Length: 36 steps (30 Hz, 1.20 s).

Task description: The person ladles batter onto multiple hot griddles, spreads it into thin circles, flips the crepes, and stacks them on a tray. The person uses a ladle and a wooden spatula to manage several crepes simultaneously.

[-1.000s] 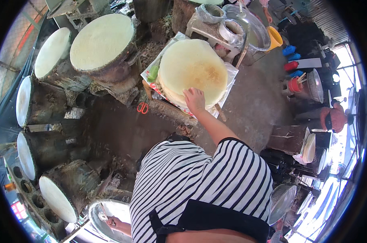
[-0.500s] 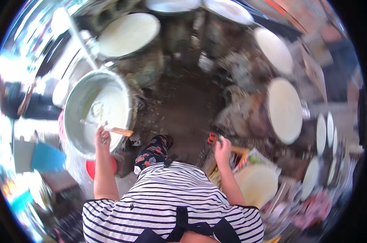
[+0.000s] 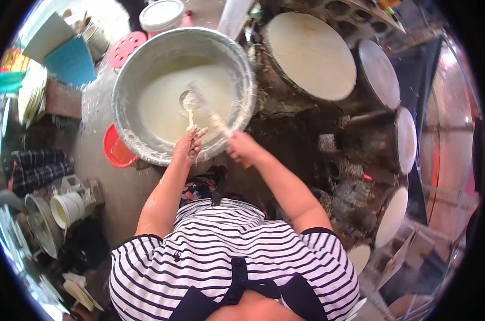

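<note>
A large grey metal basin (image 3: pixel 125 115) of pale, runny batter (image 3: pixel 165 96) stands in front of me. My left hand (image 3: pixel 188 145), smeared with batter, is closed round the handle of a ladle (image 3: pixel 189 100), whose round bowl is over the batter. My right hand (image 3: pixel 242 148) is closed at the basin's near right rim on a batter-coated spatula (image 3: pixel 219 124). Its orange-brown handle end sticks out below the fist; its far end, blurred by motion, reaches close to the ladle's bowl.
Beside the basin are a red bucket (image 3: pixel 119 147), a red perforated stool (image 3: pixel 128 49) and a white lidded tub (image 3: pixel 162 15). Several drum-like stoves with round pale tops, such as this griddle (image 3: pixel 312 56), curve round my right. A white bucket (image 3: pixel 67 209) is at left.
My view has turned left, bringing the basin in front of me. The red-handled scissors have left my right hand, which now grips the wooden-handled spatula that was at my left hand.
</note>
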Motion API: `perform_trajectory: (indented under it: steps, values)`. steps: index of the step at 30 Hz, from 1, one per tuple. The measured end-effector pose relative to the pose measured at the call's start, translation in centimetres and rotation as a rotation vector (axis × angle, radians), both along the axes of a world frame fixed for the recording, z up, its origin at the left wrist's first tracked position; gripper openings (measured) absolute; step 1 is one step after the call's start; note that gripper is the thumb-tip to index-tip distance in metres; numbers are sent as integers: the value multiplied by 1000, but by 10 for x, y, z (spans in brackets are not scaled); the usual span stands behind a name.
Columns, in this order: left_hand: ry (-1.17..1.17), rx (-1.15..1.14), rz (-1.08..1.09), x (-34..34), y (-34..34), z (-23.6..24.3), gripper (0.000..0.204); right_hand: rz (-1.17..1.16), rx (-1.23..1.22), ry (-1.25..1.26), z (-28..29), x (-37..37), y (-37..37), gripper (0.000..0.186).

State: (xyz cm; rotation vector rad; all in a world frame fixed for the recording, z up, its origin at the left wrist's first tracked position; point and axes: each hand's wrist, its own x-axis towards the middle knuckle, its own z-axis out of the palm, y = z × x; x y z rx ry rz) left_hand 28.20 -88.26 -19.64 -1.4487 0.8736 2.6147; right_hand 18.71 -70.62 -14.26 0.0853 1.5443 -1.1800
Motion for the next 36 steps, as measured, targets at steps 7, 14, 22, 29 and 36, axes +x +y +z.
perform_trajectory:
  steps: [7,14,22,29,36]
  values:
    - [-229,-224,-123,-38,-13,-42,20,949,489,981,-15,-102,-14,19]
    - [-302,-323,-67,-72,16,-72,18,790,539,840,-14,-122,-15,24]
    - [62,211,53,-82,30,-64,14,762,300,785,-26,-108,31,24]
    - [485,498,333,-81,66,54,21,821,140,1059,74,-145,86,18]
    - [734,41,359,-49,98,230,23,774,-87,1470,216,-165,93,22]
